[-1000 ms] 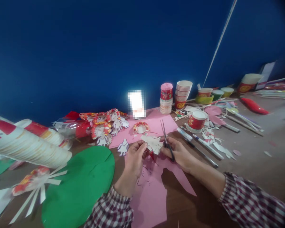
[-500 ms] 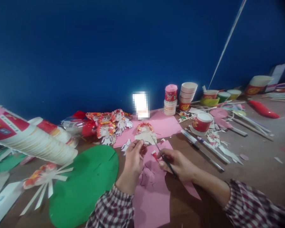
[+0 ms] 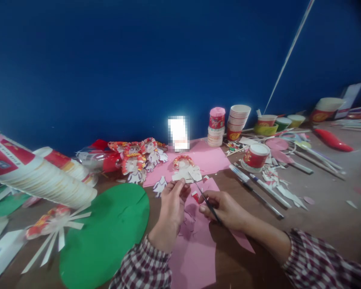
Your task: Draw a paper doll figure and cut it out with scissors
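Observation:
My left hand (image 3: 173,198) is closed in a pinch at the lower edge of a pale paper cut-out (image 3: 183,173). Above the cut-out shows an arch of red-and-yellow braided trim (image 3: 183,160). In my right hand (image 3: 224,206) is a slim dark tool (image 3: 209,206) with a narrow tip, pointing up and left at the cut-out. Whether it is a craft knife or tweezers, I cannot tell. A small red-and-white scrap (image 3: 195,196) lies between the hands on a pink paper sheet (image 3: 195,261), which bears dark drawn lines. Left of the cut-out lies a small outlined paper figure (image 3: 160,186).
A large green paper oval (image 3: 108,237) and tilted stacked paper cups (image 3: 57,180) are at left. Several decorated paper figures (image 3: 135,156) stand behind. Pens (image 3: 270,190), a red-and-white cup (image 3: 255,156), scraps and a cup stack (image 3: 238,120) occupy the right, before a blue wall (image 3: 108,72).
The tool's tip has shifted slightly and looks lighter against the cut-out, which has tilted a little. Both hands stay close to their earlier places.

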The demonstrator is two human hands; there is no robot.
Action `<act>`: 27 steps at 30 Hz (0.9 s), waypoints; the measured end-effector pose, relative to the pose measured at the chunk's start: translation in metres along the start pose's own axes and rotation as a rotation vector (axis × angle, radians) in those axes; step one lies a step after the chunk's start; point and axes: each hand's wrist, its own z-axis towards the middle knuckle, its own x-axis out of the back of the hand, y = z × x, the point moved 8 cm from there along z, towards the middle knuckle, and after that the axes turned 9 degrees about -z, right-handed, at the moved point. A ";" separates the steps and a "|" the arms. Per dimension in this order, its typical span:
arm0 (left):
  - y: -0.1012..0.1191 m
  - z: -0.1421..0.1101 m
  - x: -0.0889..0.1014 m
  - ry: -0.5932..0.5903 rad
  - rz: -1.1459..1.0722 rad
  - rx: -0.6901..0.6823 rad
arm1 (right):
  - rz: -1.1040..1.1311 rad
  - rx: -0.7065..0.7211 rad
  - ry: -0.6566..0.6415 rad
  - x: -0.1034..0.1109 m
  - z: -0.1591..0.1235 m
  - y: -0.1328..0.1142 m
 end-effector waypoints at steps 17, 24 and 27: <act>-0.018 -0.009 -0.006 -0.056 0.138 0.136 | 0.047 0.037 0.060 0.005 0.003 0.001; -0.032 -0.019 -0.012 -0.113 0.156 0.250 | -0.078 0.105 0.148 0.013 0.002 -0.005; -0.033 -0.021 -0.013 -0.126 0.179 0.257 | -0.102 0.101 0.179 0.015 0.002 -0.004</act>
